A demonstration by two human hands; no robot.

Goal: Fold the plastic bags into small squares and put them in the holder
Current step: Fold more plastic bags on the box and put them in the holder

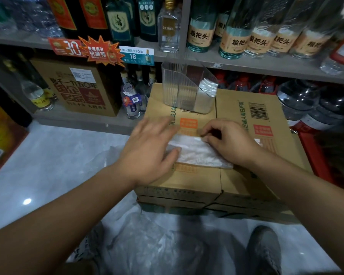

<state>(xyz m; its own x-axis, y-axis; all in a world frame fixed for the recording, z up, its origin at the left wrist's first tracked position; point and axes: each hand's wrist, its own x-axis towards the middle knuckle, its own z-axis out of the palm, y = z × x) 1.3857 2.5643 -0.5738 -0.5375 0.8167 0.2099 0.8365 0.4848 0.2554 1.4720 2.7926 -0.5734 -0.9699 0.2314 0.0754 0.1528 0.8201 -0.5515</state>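
A partly folded clear plastic bag point(197, 153) lies flat on top of a cardboard box point(236, 108). My left hand point(149, 147) lies over the bag's left end with fingers spread and straight, blurred by motion. My right hand point(226, 137) has curled fingers and pinches the bag's upper edge. Behind the bag, at the box's far edge, stands a clear ribbed holder point(179, 86); folded bags point(208, 86) sit in its right compartment.
Shelves of bottles point(236, 38) rise right behind the box. A brown carton point(77, 86) and small bottles point(131, 100) stand on the lower shelf to the left. Loose plastic bags point(147, 241) lie on the pale floor by my shoe point(264, 253). A red crate point(314, 155) sits at right.
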